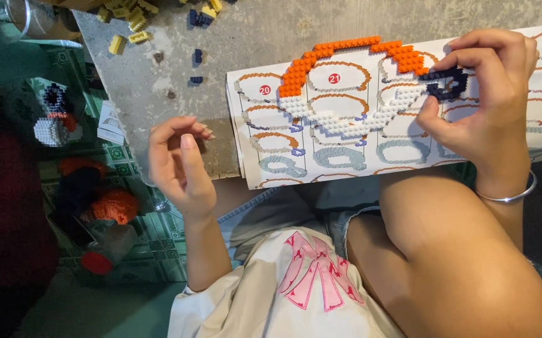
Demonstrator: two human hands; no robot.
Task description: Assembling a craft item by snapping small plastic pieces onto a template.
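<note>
A white shirt with a pink bow print (316, 270) fills the bottom of the view, with the person's bare knee (446, 250) raised beside it. Above the knee, the right hand (487, 100), wearing a thin silver bangle (510, 195) at the wrist, pinches the dark blue end of a flat micro-brick piece (352, 87) between thumb and fingertips. That piece is an arch, orange along the top and white below, lying on a printed instruction sheet (346, 159) of step diagrams. The sheet rests on the grey concrete counter (252, 31) and hangs over its near edge. The left hand (180, 166) hovers off the counter's edge just left of the sheet, fingers loosely curled and holding nothing that can be seen. Loose yellow bricks (127, 19) and a few dark blue bricks (197, 59) lie scattered at the counter's far corner. On the green patterned floor to the left stands a small brick figure (55, 119).
</note>
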